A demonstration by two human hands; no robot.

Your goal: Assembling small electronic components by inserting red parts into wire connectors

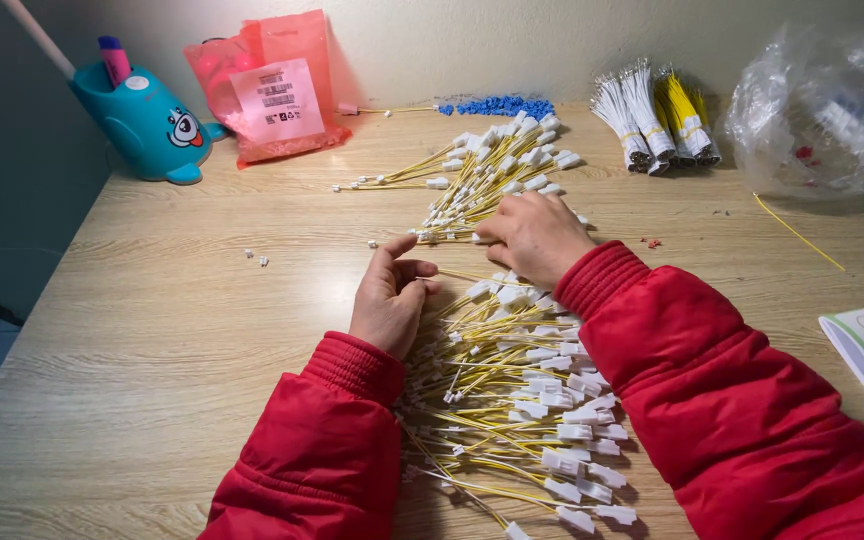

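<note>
Yellow wires [512, 400] with white plugs are lying heaped beneath both hands on the tabletop [152, 340]. Left hand [389, 300] is curling half-open, pinching thumb to fingertips; right hand [534, 236] is closing over wire ends just beyond. They look light, limp, snag-prone; best gripped by the stiff plugs.

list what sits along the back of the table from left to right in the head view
teal whale-shaped holder → pink plastic bag → blue beads → bundled white and yellow wires → clear plastic bag
</note>
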